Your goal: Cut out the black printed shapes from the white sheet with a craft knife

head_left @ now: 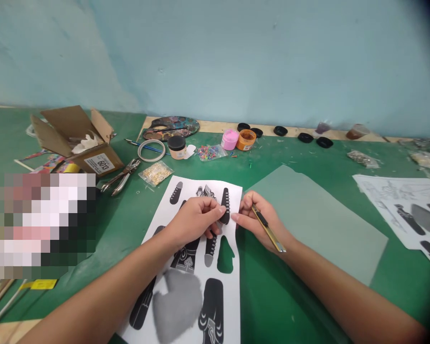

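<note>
A white printed sheet [200, 291] with black and grey shapes lies on the green table [272, 286] in front of me. One shape has been cut out, leaving a hole [225, 255]. My left hand [195, 220] rests on the sheet, its thumb and forefinger pinching a small black printed piece [225, 205]. My right hand [258, 220] sits at the sheet's right edge, closed around a yellow and black craft knife [268, 229], with its fingertips touching the paper edge beside the same piece.
A pale green sheet [318, 220] lies to the right, more printed pages [401, 205] beyond it. At the back are an open cardboard box [75, 138], pliers [123, 177], a paint palette [172, 127], paint jars [238, 139], bead bags [155, 173] and black lids [310, 138].
</note>
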`<state>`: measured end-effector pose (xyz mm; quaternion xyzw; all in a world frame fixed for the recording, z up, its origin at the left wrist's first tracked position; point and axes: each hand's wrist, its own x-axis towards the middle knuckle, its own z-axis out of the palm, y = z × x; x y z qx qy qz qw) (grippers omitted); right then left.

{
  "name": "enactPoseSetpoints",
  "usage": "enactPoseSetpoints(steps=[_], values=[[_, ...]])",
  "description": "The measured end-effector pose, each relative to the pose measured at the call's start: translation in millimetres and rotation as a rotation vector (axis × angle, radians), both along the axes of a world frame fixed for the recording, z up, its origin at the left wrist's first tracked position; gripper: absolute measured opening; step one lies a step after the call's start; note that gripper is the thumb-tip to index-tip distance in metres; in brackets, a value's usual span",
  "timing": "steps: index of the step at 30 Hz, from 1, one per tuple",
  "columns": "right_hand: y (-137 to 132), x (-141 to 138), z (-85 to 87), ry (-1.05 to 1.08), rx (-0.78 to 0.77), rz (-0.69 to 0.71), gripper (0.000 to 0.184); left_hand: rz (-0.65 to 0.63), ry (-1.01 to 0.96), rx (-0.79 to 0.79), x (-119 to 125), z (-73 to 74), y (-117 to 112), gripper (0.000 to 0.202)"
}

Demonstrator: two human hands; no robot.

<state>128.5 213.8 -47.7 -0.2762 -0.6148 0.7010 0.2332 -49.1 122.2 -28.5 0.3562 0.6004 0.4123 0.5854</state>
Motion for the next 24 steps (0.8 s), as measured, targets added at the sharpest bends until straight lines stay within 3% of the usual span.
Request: enactPoseSetpoints(steps=[7,24], values=[[-2.4,2.0,-2.3,-0.005,0.096,0.012,0.038,-0.07,0.003,-0.004,-1.3,-1.6,0.1,0.036],[-8.6,4.7,1.7,-0.127,0.513,-0.064,0.034,-0.109,-0.074,-0.032,-3.3,1.2,-0.2,0.03]])
